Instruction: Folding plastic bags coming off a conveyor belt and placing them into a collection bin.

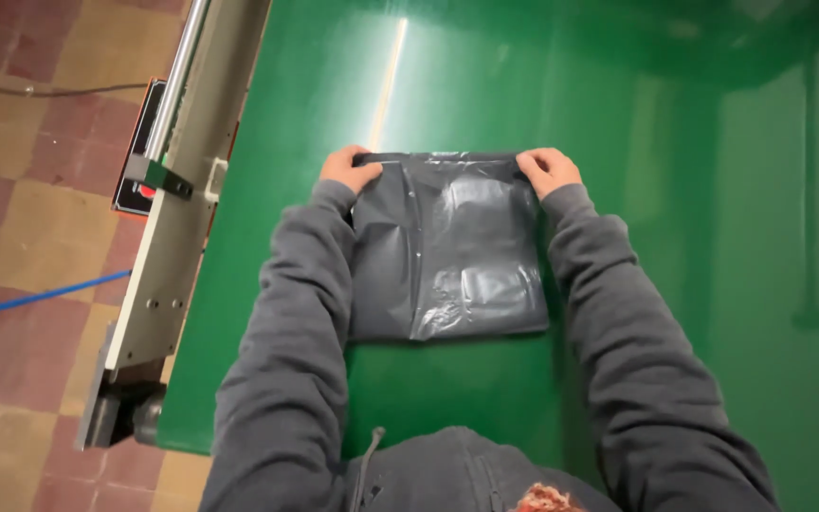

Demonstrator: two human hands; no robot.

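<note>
Left hand (348,169), right hand (548,170) — pinching grey bag (447,251).

fingertips (364,169) tucked under grey bag (447,248)

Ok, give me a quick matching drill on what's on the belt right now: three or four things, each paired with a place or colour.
Things:
1. left hand
2. right hand
3. plastic bag
4. belt

Descriptions:
A. green, shiny surface
B. grey, lying flat
C. pinching the bag's far right corner
D. pinching the bag's far left corner

Pairs: 1-D, 2-C, 3-B, 4-A
</note>
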